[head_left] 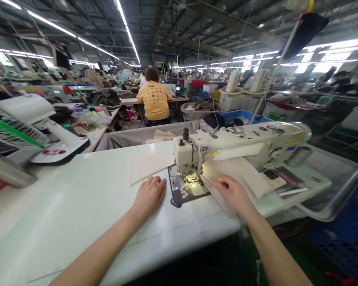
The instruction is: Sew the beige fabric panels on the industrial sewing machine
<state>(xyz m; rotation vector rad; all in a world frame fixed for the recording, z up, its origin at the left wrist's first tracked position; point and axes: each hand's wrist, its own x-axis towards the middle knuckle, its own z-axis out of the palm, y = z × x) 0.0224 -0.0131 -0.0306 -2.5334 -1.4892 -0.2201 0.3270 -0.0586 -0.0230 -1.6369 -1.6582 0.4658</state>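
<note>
A sewing machine (187, 155) stands on the white table, its lamp lighting the metal needle plate (186, 192). My right hand (234, 194), thumb and fingers pinched, grips the edge of a cream fabric piece (219, 198) just right of the presser foot. My left hand (150, 194) lies palm down on the table left of the plate, its fingers lightly bent and nothing visible in them. Just beyond those fingertips is a flat cream fabric panel (149, 166). More cream fabric (238, 174) is spread under the machine's arm, partly behind my right hand.
A white fan (59, 147) and a metal cylinder (10, 169) stand at the left. A phone (271, 176) lies on the machine bed at the right, near a grey thread cone (300, 156). Beyond the table are a cloth-lined bin (122, 139) and a seated person (154, 99).
</note>
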